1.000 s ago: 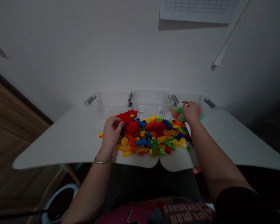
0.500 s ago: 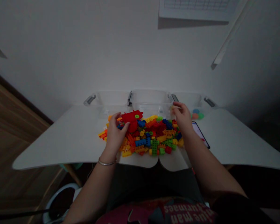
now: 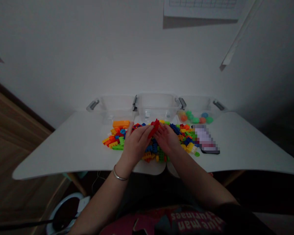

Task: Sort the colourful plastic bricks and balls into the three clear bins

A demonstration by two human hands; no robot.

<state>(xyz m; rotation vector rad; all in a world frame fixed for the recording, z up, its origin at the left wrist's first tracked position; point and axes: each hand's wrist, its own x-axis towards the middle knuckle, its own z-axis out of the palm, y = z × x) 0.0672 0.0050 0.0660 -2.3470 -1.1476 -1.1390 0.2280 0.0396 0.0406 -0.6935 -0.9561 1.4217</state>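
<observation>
Above a heap of colourful toy building blocks (image 3: 153,150), my left hand (image 3: 136,140) is closed on a red plastic toy piece (image 3: 153,128). The piece is turned nearly edge-on, so most of its face is hidden. My right hand (image 3: 167,138) is close against its right side, palm toward it and fingers stretched out. Whether those fingers also bear the piece, I cannot tell. Both hands cover the middle of the heap. An orange block (image 3: 121,124) lies at its back left.
Three clear plastic bins stand along the wall: a left bin (image 3: 117,114), a middle bin (image 3: 159,106) and a right bin (image 3: 217,116) with several coloured pieces (image 3: 195,120) in it. A phone (image 3: 207,140) lies right of the heap on the white table (image 3: 63,147).
My left hand has moved right with the red piece and turned it edge-on. My right hand has come from the right bin to the red piece. More coloured pieces in that bin now show.
</observation>
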